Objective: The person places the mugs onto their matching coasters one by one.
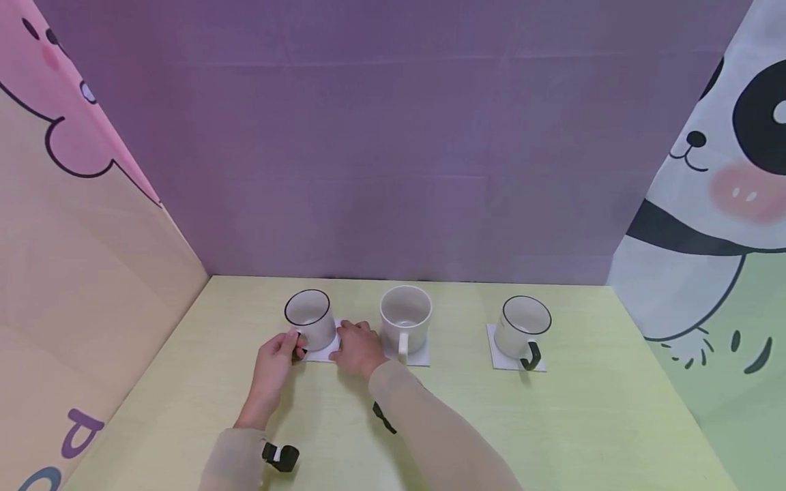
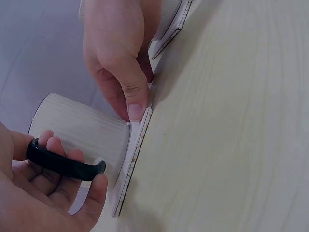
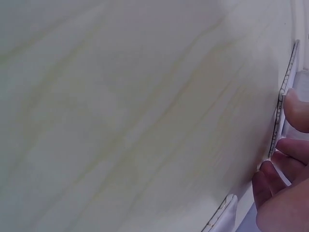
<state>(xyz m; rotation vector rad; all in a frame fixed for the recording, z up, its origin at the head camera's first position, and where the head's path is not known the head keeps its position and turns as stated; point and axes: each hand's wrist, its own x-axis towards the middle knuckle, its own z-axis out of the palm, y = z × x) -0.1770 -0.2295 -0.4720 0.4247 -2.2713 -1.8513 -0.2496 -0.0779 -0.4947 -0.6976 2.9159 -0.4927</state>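
A white mug (image 1: 316,333) with a dark rim and black handle stands on a square white coaster (image 1: 319,356) at the left of the row. Curled fingers of my left hand (image 1: 276,363) grip its black handle (image 2: 63,163). To the right of that mug, my right hand (image 1: 359,349) reaches down and pinches the same coaster at its near right corner, thumb on its edge in the left wrist view. Close by that hand stands an all-white mug (image 1: 405,327) with its white handle toward me, on another coaster (image 1: 420,357).
Farther right, a third mug (image 1: 518,335), dark-rimmed with a black handle, stands on its own coaster (image 1: 503,363). The pale wooden table (image 1: 583,409) ends at a purple backdrop (image 1: 393,150). Cartoon-printed panels flank it on both sides.
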